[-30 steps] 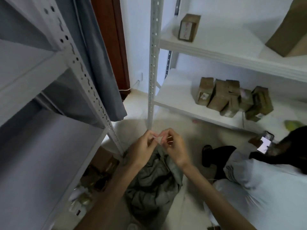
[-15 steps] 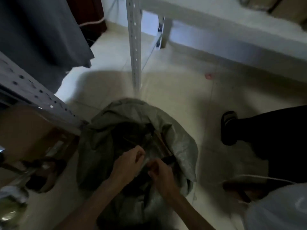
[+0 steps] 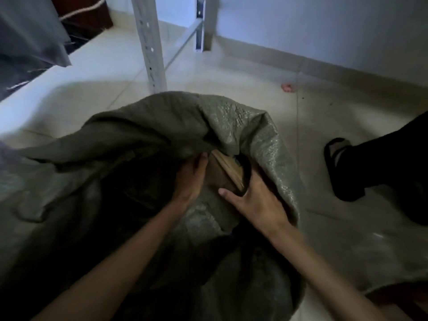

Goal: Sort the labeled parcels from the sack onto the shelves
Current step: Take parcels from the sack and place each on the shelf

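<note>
Both hands [image 3: 234, 181] now deeper in woven sack [image 3: 243, 126], grip around brown cardboard parcel [image 3: 220, 174].

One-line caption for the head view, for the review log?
Both hands, left hand and right hand, reach into the grey sack around a brown parcel.

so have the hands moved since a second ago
Yes: the left hand and right hand went down from beside the shelf post into the sack.

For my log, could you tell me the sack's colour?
The sack is grey-green woven material, seen best in the head view.
</note>
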